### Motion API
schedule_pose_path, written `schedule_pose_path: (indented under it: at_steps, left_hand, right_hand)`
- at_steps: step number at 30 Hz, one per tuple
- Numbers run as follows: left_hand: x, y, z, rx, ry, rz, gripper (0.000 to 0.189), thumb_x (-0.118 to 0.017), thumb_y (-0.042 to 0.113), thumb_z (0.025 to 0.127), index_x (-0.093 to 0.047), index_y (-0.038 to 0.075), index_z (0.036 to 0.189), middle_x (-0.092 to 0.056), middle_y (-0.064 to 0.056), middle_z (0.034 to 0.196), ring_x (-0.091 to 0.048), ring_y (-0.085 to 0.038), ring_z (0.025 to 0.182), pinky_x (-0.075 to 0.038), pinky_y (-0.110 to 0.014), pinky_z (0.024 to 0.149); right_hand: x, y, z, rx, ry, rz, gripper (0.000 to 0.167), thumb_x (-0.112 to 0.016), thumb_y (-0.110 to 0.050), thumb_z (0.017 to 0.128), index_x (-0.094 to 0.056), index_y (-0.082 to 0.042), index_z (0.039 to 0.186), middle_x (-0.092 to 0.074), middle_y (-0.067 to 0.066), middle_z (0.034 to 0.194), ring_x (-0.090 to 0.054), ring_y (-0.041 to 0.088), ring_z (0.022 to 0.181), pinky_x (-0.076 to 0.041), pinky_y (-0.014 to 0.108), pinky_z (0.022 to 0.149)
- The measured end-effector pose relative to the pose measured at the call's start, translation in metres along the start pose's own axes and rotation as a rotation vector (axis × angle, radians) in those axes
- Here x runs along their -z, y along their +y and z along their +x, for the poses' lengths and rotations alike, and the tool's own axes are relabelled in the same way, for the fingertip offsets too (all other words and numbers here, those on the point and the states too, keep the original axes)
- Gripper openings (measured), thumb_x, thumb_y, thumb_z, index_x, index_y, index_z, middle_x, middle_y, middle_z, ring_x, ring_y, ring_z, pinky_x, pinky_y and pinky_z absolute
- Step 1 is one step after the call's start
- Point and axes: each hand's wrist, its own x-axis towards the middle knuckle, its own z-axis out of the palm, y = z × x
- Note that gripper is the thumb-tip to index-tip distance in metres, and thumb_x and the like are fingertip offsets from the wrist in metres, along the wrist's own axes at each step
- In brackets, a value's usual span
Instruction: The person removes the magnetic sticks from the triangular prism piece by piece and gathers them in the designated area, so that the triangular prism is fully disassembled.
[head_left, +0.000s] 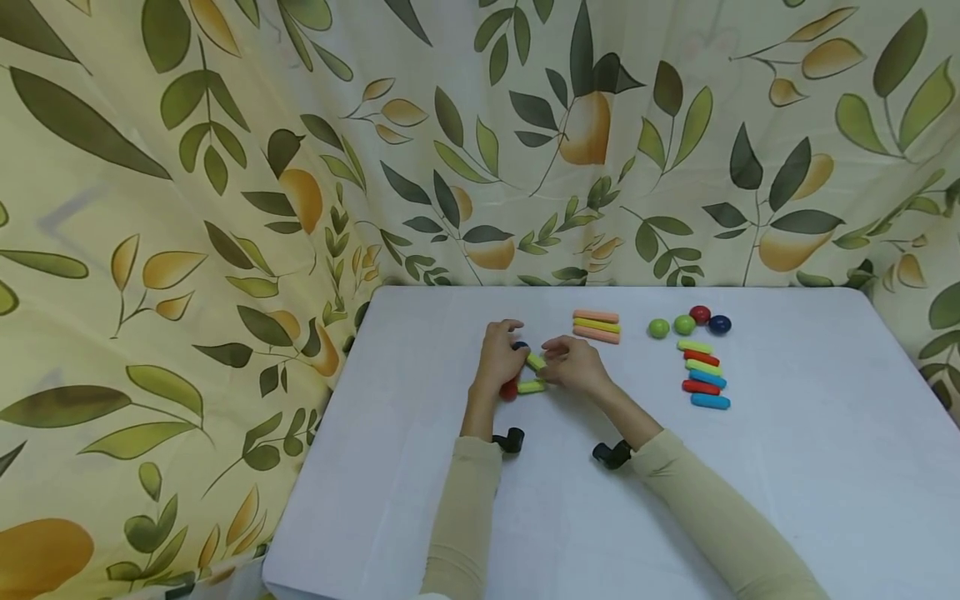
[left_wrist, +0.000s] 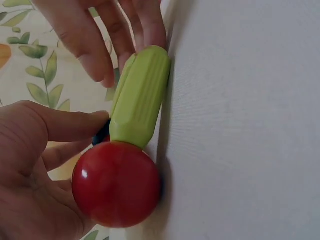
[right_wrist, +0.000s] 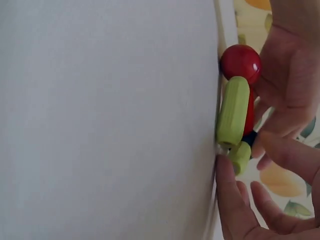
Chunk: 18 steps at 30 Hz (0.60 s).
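Note:
A red ball [left_wrist: 117, 185], a red stick [right_wrist: 249, 112], a dark blue ball [head_left: 520, 345] and two ribbed yellow-green sticks [head_left: 531, 387] form an angular figure on the table. My left hand [head_left: 501, 358] lies over its left side, thumb and fingers around the dark blue ball, which is mostly hidden in the left wrist view. One yellow-green stick runs out from the red ball; the other slants from the dark blue ball. Their far ends come close together at my right hand [head_left: 576, 364]. One right fingertip is right at those ends, the other fingers loosely bent above.
Two orange sticks and a yellow stick [head_left: 596, 326] lie behind my right hand. Farther right are two green balls [head_left: 683, 324], a red ball [head_left: 700, 314], a dark blue ball [head_left: 719, 324] and a column of coloured sticks [head_left: 703, 376]. A leaf-patterned curtain [head_left: 480, 150] borders the white table [head_left: 600, 533].

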Motion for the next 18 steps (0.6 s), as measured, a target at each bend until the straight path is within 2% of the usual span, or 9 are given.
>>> schedule_pose_path:
  at_steps: [5,10,13,16,18]
  left_hand:
    - [0.0006,-0.0004,-0.0040,0.031,0.018,-0.040,0.045,-0.077,0.008,0.091,-0.066,0.008,0.134,-0.059,-0.014,0.130,-0.063,-0.028,0.117,-0.052,-0.039,0.099]
    - [0.0008,0.0015,-0.0065,0.065,0.041,-0.086,0.045,-0.078,0.005,0.091,-0.065,0.006,0.134,-0.061,-0.014,0.130,-0.065,-0.028,0.113,-0.055,-0.037,0.096]
    - [0.0003,0.0033,-0.0078,0.085,0.057,-0.107,0.045,-0.079,0.003,0.090,-0.066,0.007,0.133,-0.062,-0.013,0.128,-0.067,-0.027,0.108,-0.056,-0.035,0.094]
    - [-0.0010,0.0039,-0.0080,0.080,0.078,-0.114,0.045,-0.080,0.001,0.087,-0.068,0.007,0.131,-0.063,-0.012,0.126,-0.067,-0.027,0.105,-0.056,-0.036,0.092]
    - [-0.0014,0.0029,-0.0083,0.078,0.084,-0.099,0.046,-0.080,0.000,0.087,-0.068,0.008,0.131,-0.064,-0.012,0.125,-0.066,-0.027,0.108,-0.055,-0.036,0.094]
  right_hand:
    - [-0.0022,0.0037,0.0020,-0.031,0.058,0.081,0.053,-0.086,-0.017,0.085,-0.067,0.001,0.131,-0.073,0.018,0.121,-0.071,0.030,0.106,-0.057,0.028,0.076]
    - [-0.0022,0.0076,0.0041,-0.066,0.109,0.114,0.055,-0.088,-0.018,0.084,-0.067,-0.003,0.132,-0.075,0.016,0.118,-0.070,0.029,0.107,-0.054,0.024,0.075]
    - [-0.0022,0.0083,0.0046,-0.076,0.118,0.117,0.058,-0.089,-0.017,0.084,-0.066,-0.004,0.135,-0.074,0.016,0.117,-0.068,0.027,0.105,-0.054,0.022,0.073]
    - [-0.0028,0.0088,0.0039,-0.086,0.117,0.130,0.060,-0.090,-0.016,0.082,-0.065,-0.004,0.136,-0.072,0.017,0.115,-0.069,0.025,0.100,-0.055,0.023,0.071]
    - [-0.0026,0.0103,0.0030,-0.095,0.117,0.125,0.061,-0.090,-0.016,0.082,-0.065,-0.005,0.136,-0.071,0.016,0.115,-0.068,0.025,0.098,-0.054,0.024,0.070]
